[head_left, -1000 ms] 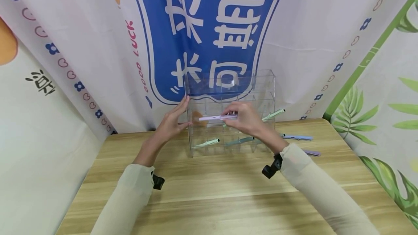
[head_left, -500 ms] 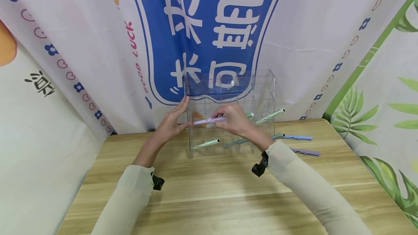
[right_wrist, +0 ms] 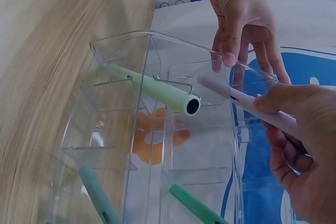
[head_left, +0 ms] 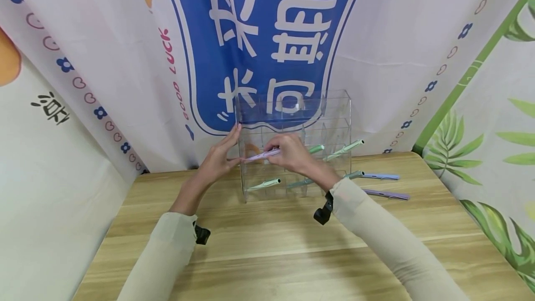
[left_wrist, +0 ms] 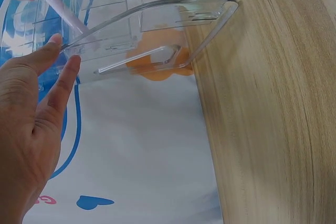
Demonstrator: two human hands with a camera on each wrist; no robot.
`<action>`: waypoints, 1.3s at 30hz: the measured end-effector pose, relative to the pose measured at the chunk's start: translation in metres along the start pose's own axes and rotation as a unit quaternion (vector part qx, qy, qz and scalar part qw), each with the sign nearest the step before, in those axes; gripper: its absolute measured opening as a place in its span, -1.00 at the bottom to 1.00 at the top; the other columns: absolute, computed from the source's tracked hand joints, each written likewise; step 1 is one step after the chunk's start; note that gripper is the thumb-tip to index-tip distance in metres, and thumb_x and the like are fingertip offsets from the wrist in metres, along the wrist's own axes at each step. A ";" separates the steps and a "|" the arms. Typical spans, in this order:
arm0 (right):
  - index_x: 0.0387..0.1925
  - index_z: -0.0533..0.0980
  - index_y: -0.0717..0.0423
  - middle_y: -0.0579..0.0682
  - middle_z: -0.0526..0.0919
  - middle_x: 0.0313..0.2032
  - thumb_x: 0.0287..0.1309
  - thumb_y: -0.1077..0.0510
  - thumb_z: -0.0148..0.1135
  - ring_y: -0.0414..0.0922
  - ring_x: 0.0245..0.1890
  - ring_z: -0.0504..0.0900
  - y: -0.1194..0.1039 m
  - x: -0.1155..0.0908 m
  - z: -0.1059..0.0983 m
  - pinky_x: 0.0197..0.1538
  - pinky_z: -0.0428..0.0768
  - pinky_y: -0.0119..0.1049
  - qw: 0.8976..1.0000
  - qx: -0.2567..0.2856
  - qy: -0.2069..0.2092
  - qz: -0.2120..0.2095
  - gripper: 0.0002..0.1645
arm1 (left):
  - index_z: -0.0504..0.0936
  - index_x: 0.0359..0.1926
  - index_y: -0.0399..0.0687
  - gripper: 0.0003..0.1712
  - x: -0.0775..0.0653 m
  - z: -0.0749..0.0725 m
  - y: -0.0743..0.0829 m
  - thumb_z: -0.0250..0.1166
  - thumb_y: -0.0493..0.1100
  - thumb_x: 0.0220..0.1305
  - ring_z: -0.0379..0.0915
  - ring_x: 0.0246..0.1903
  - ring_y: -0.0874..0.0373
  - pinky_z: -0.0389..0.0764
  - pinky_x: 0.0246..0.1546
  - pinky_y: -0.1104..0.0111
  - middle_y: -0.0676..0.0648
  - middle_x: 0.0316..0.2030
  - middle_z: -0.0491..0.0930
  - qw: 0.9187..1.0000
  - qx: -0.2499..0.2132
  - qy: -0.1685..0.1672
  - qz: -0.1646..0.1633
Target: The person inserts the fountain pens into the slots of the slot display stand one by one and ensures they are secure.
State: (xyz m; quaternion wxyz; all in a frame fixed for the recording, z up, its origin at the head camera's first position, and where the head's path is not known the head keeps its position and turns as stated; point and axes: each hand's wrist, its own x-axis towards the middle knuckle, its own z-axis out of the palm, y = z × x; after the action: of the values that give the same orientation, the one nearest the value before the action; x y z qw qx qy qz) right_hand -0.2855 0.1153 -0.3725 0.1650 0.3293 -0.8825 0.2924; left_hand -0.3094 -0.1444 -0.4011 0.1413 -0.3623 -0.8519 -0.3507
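Note:
A clear acrylic rack with compartments (head_left: pixel 350 110) stands on the table. My left hand (head_left: pixel 215 158) rests against its left side with straight fingers, thumb near the front edge. Between thumb and fingers of my right hand (head_left: pixel 290 153) is a lavender pen (head_left: pixel 260 156), its far end inside a left compartment of the middle tier, slightly tilted. Below it, a pale green pen (right_wrist: pixel 170 96) leans in the lower left compartment. A teal pen (right_wrist: pixel 97 195) and a green pen (right_wrist: pixel 195 205) sit in compartments further right. My right hand partly hides the lavender pen.
A mint pen (head_left: pixel 346 149) and another teal pen (head_left: pixel 355 174) slant out of right-hand compartments. On the wooden table (head_left: pixel 259 254), a blue pen (head_left: pixel 381 176) and a purple pen (head_left: pixel 388 194) lie right of the rack. A printed cloth (head_left: pixel 376 36) hangs behind.
My right hand has moved left and slightly down, bringing the lavender pen's tip into the rack's left compartment. The green pen behind that hand is now uncovered. My left hand stays put.

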 end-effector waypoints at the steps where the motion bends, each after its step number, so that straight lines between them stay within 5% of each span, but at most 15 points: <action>1: -0.26 0.80 0.19 0.03 0.82 -0.30 0.07 0.36 0.55 -0.10 -0.33 0.75 0.000 0.000 0.001 -0.22 0.77 -0.35 1.000 0.005 0.000 0.001 -0.85 | 0.08 0.64 -0.26 0.15 0.000 0.000 0.000 0.52 -0.54 0.14 0.20 0.51 -0.31 0.66 0.27 0.01 -0.32 0.63 -0.02 1.000 -0.001 -0.001 0.000; 19: -0.18 0.79 0.25 0.07 0.83 -0.27 0.18 0.29 0.55 -0.10 -0.34 0.79 0.008 0.000 0.014 -0.27 0.79 -0.36 0.997 0.063 -0.004 0.047 -0.83 | 0.08 0.65 -0.28 0.16 0.000 0.000 -0.001 0.53 -0.53 0.14 0.28 0.46 -0.33 0.68 0.25 0.01 -0.31 0.64 -0.03 1.000 0.006 -0.005 -0.005; 39: -0.21 0.80 0.21 0.06 0.85 -0.27 0.11 0.24 0.63 -0.11 -0.37 0.79 0.007 -0.001 0.018 -0.28 0.79 -0.37 0.996 0.050 0.010 0.069 -0.80 | 0.08 0.64 -0.31 0.17 0.000 0.001 -0.001 0.53 -0.56 0.11 0.25 0.48 -0.34 0.67 0.24 0.01 -0.35 0.62 0.00 1.000 0.013 0.003 0.010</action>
State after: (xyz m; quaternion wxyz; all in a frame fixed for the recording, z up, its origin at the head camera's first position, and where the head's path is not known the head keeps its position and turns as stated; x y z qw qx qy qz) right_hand -0.2913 0.1084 -0.3892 0.1363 0.2726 -0.8859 0.3498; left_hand -0.3106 -0.1446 -0.4022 0.1523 -0.3680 -0.8520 -0.3398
